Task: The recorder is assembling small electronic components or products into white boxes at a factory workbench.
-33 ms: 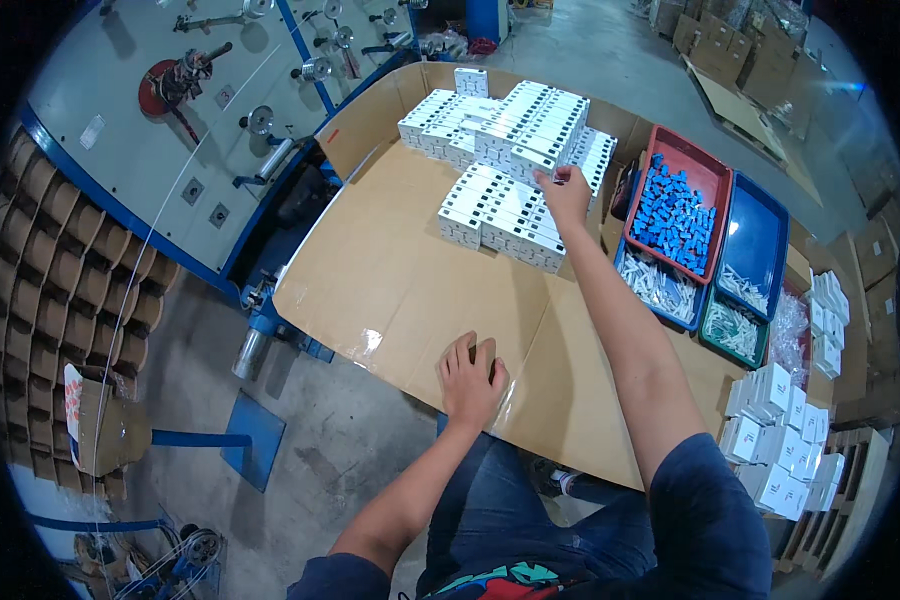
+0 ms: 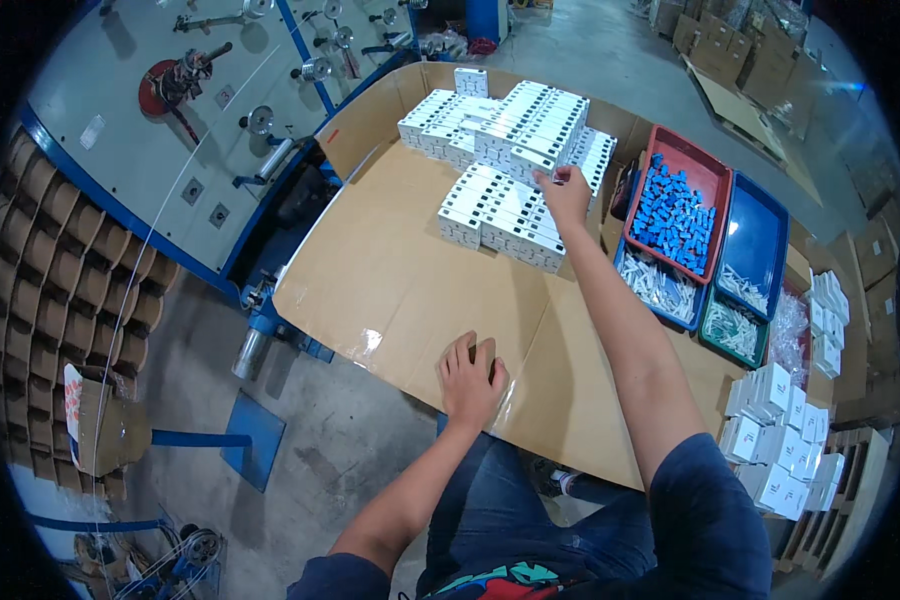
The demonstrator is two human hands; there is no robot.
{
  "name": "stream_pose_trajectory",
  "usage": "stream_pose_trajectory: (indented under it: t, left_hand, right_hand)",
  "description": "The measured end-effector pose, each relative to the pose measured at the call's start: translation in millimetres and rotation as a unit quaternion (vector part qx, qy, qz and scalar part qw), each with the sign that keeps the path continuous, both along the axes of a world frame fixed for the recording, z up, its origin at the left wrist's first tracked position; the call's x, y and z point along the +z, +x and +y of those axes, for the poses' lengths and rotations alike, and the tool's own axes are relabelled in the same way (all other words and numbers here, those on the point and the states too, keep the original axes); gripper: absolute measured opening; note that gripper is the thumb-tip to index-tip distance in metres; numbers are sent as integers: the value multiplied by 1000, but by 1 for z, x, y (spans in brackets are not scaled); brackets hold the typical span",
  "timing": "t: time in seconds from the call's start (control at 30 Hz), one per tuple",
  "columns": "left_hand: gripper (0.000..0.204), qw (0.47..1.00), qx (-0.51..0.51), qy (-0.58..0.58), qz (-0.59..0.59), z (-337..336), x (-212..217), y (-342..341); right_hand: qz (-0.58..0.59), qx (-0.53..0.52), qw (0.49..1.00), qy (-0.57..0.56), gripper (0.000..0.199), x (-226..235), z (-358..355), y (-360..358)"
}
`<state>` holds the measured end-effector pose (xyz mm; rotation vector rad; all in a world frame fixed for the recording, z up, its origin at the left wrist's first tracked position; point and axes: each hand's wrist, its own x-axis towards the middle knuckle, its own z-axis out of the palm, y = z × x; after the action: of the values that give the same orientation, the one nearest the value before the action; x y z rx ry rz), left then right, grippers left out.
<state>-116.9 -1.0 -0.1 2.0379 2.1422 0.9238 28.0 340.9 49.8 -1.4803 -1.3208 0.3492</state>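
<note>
Seeing no movement since the earlier frame, hence likely no handling progress — with right hand (image 2: 567, 195) at white boxes (image 2: 525, 150) on cardboard sheet's (image 2: 370, 270) far half, grasp impossible to tell — left hand (image 2: 470, 385) loosely curled, unclenched, by sheet's near edge.

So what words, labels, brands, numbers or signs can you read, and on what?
None clearly enough to quote.
Stacked white boxes: black marks and fine print, too small.
White cartons, lower right: dark print, too small.
Grey machine panel: dark-marked square plates, too blurred.
</note>
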Motion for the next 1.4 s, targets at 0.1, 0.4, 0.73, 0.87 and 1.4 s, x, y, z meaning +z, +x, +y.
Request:
stream_pose_trajectory:
  t: [0.1,0.4,0.73,0.87,1.4]
  left_hand:
    - [37,1000,-1,3,0,0,0,0]
    - [37,1000,2,11,7,0,-2,0]
    - [36,1000,4,5,-2,2,0,0]
    - [36,1000,3,6,-2,2,-1,0]
    - [44,998,-8,32,-57,-3,-13,-2]
  right_hand:
    - [4,23,1000,-5,44,-3,2,4]
    - [6,13,1000,17,42,-2,3,-1]
    - [-8,10,1000,15,46,-1,0,-3]
    - [-11,10,1000,6,47,3,-4,-1]
    - [30,157,987,-6,18,31,-218,75]
